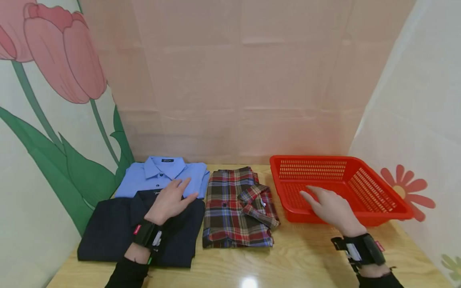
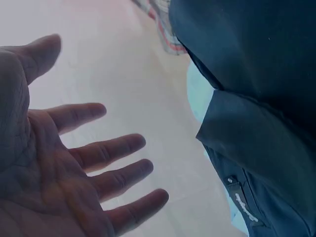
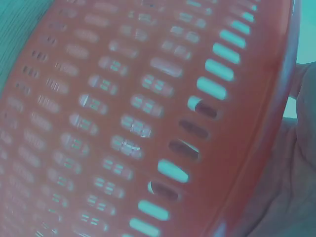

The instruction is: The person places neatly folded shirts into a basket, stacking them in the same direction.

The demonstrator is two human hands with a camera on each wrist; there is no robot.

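Observation:
My left hand (image 1: 169, 203) hovers over the folded black shirt (image 1: 108, 228), palm down, fingers spread and nothing in them. In the left wrist view the palm (image 2: 54, 173) is bare beside that shirt's collar (image 2: 247, 133). Behind the black shirt lies a folded light blue shirt (image 1: 133, 182), partly overlapped by it. A folded plaid shirt (image 1: 225, 224) lies between the hands, its collar turned to the right. Over the front rim of the red plastic basket (image 1: 306, 160) reaches my right hand (image 1: 331, 210), fingers relaxed. The right wrist view shows its fingers through the slots of the basket wall (image 3: 163, 133).
A light wooden table (image 1: 230, 266) carries everything. At its back rises a pinkish sheet (image 1: 234, 80). Printed walls with a tulip (image 1: 68, 52) on the left and a red flower (image 1: 414, 190) on the right border it. The basket stands close to the right wall.

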